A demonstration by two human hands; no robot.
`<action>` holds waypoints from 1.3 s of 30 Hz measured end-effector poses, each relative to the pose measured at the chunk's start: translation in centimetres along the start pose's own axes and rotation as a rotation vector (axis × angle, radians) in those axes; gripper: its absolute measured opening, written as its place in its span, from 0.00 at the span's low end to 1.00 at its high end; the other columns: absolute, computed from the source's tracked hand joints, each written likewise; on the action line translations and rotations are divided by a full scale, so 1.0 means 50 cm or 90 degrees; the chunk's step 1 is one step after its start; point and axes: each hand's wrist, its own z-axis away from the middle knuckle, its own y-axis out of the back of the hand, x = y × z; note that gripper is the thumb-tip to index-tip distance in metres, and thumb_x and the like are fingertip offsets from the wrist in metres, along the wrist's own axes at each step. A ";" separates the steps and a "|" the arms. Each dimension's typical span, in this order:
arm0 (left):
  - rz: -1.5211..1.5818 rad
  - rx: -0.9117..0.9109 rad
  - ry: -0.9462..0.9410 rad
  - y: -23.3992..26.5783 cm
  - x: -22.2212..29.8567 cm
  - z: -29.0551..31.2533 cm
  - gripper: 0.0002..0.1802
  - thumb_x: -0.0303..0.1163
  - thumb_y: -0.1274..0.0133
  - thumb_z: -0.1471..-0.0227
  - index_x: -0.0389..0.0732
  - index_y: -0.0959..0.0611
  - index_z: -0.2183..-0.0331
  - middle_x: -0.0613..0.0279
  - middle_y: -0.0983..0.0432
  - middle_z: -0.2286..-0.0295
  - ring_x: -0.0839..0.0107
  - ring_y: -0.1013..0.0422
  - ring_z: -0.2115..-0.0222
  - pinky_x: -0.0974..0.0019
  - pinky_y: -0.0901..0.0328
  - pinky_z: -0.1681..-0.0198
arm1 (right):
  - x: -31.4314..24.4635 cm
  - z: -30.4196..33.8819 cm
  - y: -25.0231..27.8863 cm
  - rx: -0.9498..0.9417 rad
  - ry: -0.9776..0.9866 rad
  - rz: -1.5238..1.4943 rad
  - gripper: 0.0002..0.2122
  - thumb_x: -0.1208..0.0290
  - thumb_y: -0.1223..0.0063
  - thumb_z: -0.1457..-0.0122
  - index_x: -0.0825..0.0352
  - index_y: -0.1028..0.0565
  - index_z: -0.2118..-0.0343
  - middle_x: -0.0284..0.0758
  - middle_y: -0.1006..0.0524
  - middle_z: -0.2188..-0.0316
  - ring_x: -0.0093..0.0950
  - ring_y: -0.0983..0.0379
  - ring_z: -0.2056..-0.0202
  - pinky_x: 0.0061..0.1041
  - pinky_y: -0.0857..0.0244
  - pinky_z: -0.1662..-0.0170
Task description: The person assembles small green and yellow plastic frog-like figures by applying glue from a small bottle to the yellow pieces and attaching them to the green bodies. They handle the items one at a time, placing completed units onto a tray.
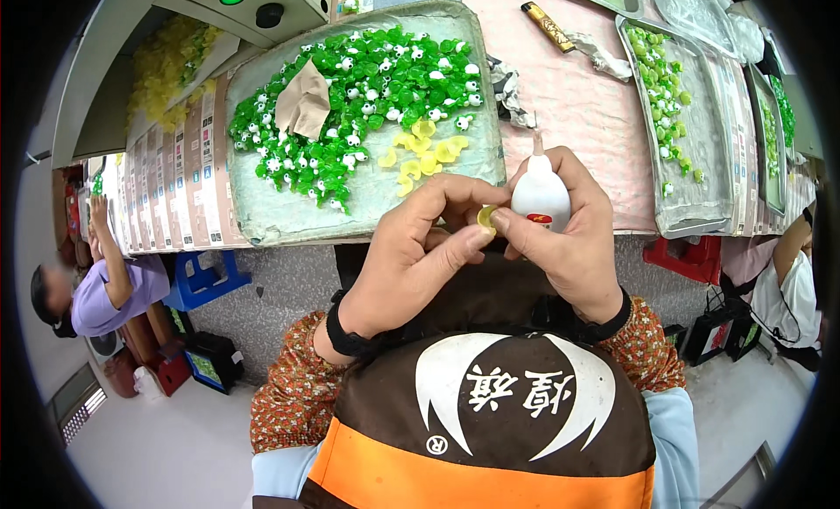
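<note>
Left hand (407, 251): fingers clamped on translucent yellow cupped piece (486, 217), right thumb touching it. Right hand (573, 246): fingers wrapped round white plastic squeeze bottle (538, 189), nozzle (538, 144) best kept upright.

I see green plastic pieces (341, 80) dotted white, yellow curved plastic pieces (427, 163) and a white rounded bottle (538, 194) marked red. My feed shows rust-red floral cloth sleeves (293, 395) and a brown apron (372, 413) banded orange.
</note>
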 end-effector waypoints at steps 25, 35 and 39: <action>0.139 0.028 -0.032 -0.015 -0.053 -0.001 0.21 0.34 0.52 0.32 0.33 0.27 0.43 0.60 0.24 0.55 0.76 0.26 0.57 0.70 0.26 0.54 | 0.043 0.011 -0.012 0.071 0.100 0.022 0.14 0.79 0.36 0.42 0.67 0.31 0.58 0.29 0.23 0.68 0.13 0.25 0.71 0.15 0.29 0.71; 0.181 0.018 0.022 -0.006 -0.059 -0.001 0.22 0.33 0.51 0.33 0.33 0.27 0.42 0.62 0.24 0.58 0.79 0.26 0.61 0.68 0.24 0.56 | 0.018 0.006 0.001 0.020 -0.012 -0.031 0.14 0.76 0.37 0.41 0.67 0.31 0.57 0.28 0.22 0.69 0.13 0.25 0.72 0.14 0.31 0.74; 0.202 0.018 0.023 0.000 -0.067 0.002 0.23 0.32 0.50 0.34 0.34 0.28 0.42 0.63 0.25 0.59 0.79 0.27 0.60 0.66 0.23 0.56 | 0.021 0.014 0.023 -0.015 0.042 0.035 0.16 0.75 0.37 0.41 0.69 0.30 0.53 0.33 0.21 0.64 0.18 0.24 0.66 0.19 0.29 0.65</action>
